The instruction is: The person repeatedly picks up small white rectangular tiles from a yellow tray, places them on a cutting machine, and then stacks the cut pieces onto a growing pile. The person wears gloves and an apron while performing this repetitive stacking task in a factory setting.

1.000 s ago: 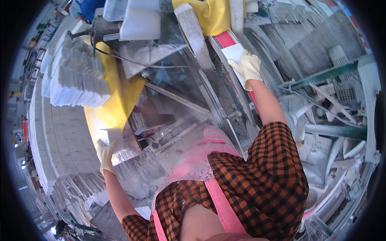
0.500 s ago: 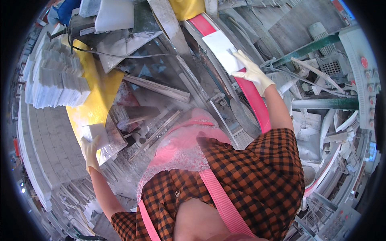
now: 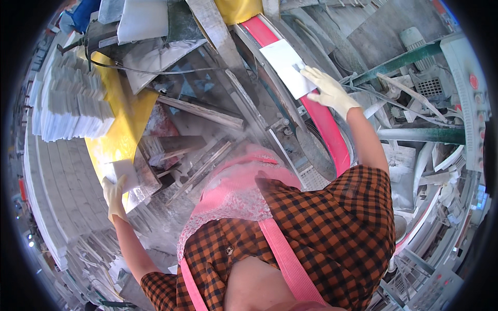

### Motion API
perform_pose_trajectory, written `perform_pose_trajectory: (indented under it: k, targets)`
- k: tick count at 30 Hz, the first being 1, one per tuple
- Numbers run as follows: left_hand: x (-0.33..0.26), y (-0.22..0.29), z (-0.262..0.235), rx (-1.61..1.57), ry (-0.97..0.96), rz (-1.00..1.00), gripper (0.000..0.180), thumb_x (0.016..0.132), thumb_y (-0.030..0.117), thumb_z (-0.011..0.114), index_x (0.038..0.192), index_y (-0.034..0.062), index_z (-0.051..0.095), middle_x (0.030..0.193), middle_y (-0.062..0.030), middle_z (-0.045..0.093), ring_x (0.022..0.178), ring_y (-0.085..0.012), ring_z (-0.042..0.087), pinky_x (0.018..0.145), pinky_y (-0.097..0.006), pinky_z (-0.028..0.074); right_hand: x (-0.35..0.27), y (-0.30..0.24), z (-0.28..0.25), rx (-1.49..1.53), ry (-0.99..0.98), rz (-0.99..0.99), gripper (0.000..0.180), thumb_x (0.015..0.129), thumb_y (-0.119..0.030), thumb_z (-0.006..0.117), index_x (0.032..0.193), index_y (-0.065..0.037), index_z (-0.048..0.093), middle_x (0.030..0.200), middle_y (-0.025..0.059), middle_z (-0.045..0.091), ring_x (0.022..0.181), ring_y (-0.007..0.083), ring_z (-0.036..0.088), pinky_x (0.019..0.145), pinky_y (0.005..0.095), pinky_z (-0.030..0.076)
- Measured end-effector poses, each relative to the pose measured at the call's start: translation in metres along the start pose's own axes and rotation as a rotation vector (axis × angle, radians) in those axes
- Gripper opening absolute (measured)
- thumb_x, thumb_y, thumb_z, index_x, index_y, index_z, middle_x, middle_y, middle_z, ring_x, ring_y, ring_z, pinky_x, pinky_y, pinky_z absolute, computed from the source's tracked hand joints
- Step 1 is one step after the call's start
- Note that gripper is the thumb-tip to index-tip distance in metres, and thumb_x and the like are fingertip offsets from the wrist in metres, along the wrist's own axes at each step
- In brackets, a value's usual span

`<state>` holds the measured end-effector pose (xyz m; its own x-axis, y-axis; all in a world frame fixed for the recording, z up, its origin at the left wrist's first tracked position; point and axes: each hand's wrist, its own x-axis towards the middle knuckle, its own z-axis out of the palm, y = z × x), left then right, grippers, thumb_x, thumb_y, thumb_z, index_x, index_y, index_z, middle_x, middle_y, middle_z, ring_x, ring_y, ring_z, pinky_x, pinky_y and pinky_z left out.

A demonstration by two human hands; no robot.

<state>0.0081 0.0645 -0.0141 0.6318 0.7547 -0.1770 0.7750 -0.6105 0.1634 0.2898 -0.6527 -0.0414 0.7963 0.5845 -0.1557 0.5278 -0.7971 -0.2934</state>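
Right hand [image 3: 332,96]: fingers fanning wider than half a second ago, tips reaching the right edge of the white tile [image 3: 287,67]; contact, cannot tell. White tile: lying on the red belt [image 3: 329,137], keeping nearly its earlier place. Left hand [image 3: 114,197]: pinching the near edge of the small tile [image 3: 124,175] between thumb and fingers, as before, over the yellow sheet [image 3: 122,127]. Slab stack [image 3: 75,106]: standing beyond. Beam [image 3: 199,111]: lying between the hands, obstructing the gap. Cable [image 3: 155,72]: crossing farther off. Yellow cover [image 3: 238,9]: draping the belt's far end.
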Motion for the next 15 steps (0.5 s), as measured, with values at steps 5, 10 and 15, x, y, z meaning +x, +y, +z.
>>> perform_pose_trajectory:
  k: [5,10,15]
  targets:
    - [-0.005,0.004,-0.002,-0.056,-0.008,-0.029,0.098,0.072,0.045,0.082,0.143,-0.0111,0.046,0.138,-0.0324,0.057,0.126,-0.0428,0.059,0.106,-0.042,0.046,0.0,-0.056,0.023,-0.389,0.101,0.202,0.095,0.082,-0.035,0.077,0.159,-0.002,0.031,0.165,0.0178,0.032,0.154,0.0329,0.029,0.125,0.0479,0.024]
    - [-0.008,0.008,-0.004,-0.066,-0.036,-0.039,0.097,0.071,0.045,0.082,0.142,-0.0107,0.048,0.132,-0.0318,0.061,0.123,-0.0428,0.061,0.106,-0.043,0.046,0.004,-0.056,0.055,-0.484,0.206,0.229,0.088,0.088,-0.034,0.068,0.158,0.002,0.03,0.164,0.0205,0.032,0.153,0.0316,0.029,0.125,0.0507,0.023]
    - [-0.016,0.016,-0.006,-0.037,0.033,-0.019,0.094,0.072,0.048,0.08,0.139,-0.0093,0.051,0.128,-0.031,0.064,0.121,-0.0438,0.063,0.104,-0.043,0.047,0.0,-0.056,0.047,-0.543,0.279,0.197,0.074,0.093,-0.032,0.065,0.154,0.001,0.037,0.152,0.0219,0.049,0.14,0.0343,0.049,0.116,0.0444,0.04]
